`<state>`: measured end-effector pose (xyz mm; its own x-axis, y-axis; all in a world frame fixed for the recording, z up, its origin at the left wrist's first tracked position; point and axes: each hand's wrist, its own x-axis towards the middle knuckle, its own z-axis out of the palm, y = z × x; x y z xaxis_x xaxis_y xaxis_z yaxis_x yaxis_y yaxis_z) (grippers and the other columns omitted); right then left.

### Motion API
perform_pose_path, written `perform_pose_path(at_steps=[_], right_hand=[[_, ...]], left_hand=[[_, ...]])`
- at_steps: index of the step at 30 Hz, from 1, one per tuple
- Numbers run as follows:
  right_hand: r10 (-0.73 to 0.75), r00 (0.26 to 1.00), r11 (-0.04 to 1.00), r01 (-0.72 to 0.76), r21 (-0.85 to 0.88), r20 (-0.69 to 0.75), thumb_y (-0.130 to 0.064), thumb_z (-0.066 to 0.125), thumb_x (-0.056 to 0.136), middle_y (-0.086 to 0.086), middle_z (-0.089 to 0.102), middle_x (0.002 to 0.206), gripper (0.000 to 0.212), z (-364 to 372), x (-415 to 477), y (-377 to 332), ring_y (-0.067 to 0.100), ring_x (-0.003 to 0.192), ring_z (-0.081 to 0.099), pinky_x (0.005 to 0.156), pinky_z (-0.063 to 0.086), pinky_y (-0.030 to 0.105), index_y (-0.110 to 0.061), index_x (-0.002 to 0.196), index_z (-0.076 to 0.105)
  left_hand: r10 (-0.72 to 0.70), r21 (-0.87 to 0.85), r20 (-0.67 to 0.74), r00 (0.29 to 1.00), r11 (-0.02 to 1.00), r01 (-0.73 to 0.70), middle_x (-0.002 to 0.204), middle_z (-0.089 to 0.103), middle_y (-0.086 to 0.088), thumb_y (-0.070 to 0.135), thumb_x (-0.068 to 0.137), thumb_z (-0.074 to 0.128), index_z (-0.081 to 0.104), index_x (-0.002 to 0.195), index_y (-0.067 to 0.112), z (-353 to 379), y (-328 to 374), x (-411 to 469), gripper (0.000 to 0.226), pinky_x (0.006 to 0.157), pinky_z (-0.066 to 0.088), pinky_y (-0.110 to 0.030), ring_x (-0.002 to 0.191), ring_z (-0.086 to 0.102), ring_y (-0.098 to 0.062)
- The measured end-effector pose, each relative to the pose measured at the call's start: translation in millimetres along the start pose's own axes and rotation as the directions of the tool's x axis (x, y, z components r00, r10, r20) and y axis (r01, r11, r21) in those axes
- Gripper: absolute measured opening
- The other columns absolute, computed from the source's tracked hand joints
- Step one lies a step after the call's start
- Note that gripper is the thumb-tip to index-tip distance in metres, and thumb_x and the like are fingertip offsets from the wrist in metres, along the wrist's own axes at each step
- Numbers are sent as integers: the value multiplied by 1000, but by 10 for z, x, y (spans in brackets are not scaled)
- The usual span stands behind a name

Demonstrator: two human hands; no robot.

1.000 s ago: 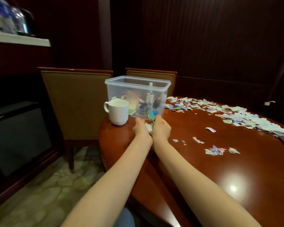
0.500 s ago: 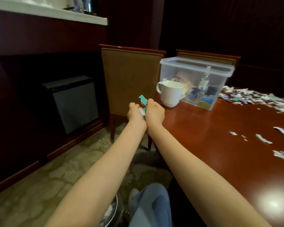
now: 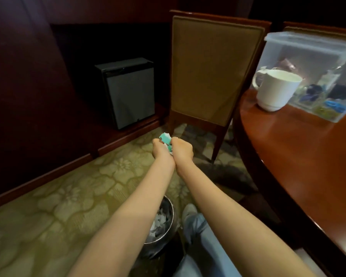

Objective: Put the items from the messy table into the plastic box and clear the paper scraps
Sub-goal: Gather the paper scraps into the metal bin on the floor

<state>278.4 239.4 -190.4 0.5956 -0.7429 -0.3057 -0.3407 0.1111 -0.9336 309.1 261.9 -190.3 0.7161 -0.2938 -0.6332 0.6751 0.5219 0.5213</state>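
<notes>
1. The left hand (image 3: 161,150) and right hand (image 3: 181,149) press together, fingers curled tight on teal and white paper scraps (image 3: 165,139).
2. They are held over the carpet (image 3: 72,196), left of the table (image 3: 298,156).
3. A metal bin (image 3: 169,226) holding scraps stands under the forearms.
4. The plastic box (image 3: 300,54) sits on the table, touching a white mug (image 3: 276,90).

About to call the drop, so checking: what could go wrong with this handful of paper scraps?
1. The left hand and right hand clasp the teal and white paper scraps over the patterned carpet, beyond the round metal waste bin under the forearms; releasing here would likely miss.
2. A teal piece pokes out on top and could slip free.
</notes>
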Motion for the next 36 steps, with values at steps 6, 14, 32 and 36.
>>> perform_pose_path(at_steps=[6,14,32,36], right_hand=[[115,980,987,-94,-128,161,-11,49,85,8,61,84,20,397,158,484,24,85,56,83,48,39,-12,69,62],[375,911,918,-341,-200,169,-7,54,85,10,55,74,27,620,354,1129,22,76,52,69,40,30,-11,59,49],[745,615,665,-657,-356,257,-26,43,94,5,40,65,29,673,560,1628,16,54,41,43,40,22,-12,68,40],[744,607,667,-654,-356,278,-24,39,92,11,39,76,22,683,541,1638,19,45,42,34,44,17,-11,74,39]], left_hand=[[0,-22,-172,985,1000,-4,97,55,-13,24,98,33,52,81,7,-452,-63,426,31,75,43,-32,73,55,-25],[-137,-28,-267,954,991,134,110,57,-17,29,101,23,59,101,7,-1008,-333,718,42,89,43,-30,98,56,-32],[-296,-79,-412,862,954,290,77,47,-16,34,101,22,43,69,7,-1543,-491,1032,47,84,41,-36,75,48,-27],[-278,-81,-426,861,960,270,74,43,-12,29,101,23,40,69,9,-1622,-479,1117,42,68,39,-31,63,43,-24]])
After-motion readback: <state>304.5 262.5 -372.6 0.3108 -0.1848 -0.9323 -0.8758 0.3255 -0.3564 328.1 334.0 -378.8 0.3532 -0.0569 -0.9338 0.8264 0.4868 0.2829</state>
